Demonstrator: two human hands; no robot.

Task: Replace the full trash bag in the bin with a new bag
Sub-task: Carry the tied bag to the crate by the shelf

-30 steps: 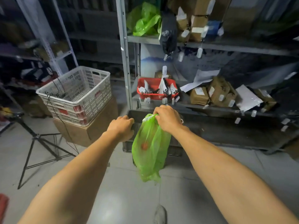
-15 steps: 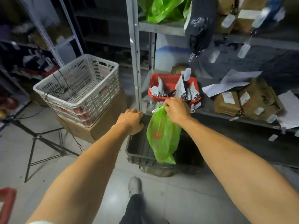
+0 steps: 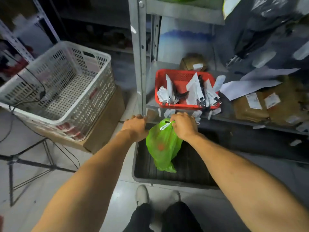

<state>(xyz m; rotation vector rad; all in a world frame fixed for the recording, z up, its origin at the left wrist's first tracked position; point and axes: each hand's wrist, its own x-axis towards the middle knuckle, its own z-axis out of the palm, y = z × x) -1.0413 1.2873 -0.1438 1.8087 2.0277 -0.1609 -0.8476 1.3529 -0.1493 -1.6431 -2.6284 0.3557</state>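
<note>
One green bag (image 3: 163, 146) over grey tray (image 3: 167, 180)

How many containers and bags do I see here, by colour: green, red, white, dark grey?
Green: 1, the trash bag, held by the right hand.
Red: 1, the small basket.
White: 1, the large crate.
Dark grey: 1, the floor tray.
Total: 4.

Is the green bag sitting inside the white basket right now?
No, the green bag hangs from the right hand over the dark tray on the floor, apart from the white basket at the left.
</note>
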